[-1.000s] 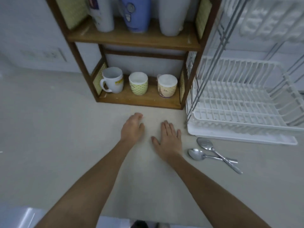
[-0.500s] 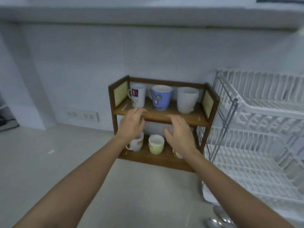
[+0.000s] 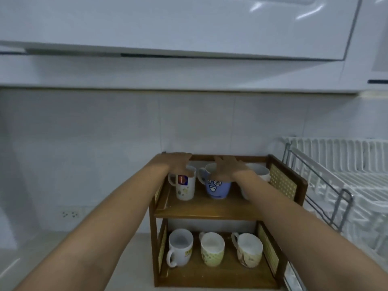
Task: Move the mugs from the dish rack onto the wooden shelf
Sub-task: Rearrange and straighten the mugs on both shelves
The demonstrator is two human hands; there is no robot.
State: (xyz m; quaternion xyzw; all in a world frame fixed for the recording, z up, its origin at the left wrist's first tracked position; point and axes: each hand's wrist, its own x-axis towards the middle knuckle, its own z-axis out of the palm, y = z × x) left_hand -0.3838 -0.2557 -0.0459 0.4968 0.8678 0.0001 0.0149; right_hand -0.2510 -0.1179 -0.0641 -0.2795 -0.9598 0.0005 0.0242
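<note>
Three mugs stand on each level of the wooden shelf, with the dish rack just to its right.

Glossy white overhead cabinet spans top of view; dark gap runs along its lower edge. Second white cabinet unit adjoins at right. Pale grey tiled backsplash wall fills middle band below cabinets. White double electrical socket mounted low on wall at left, just above countertop. Light beige countertop meets wall base; surface blurred at lower left.
</note>
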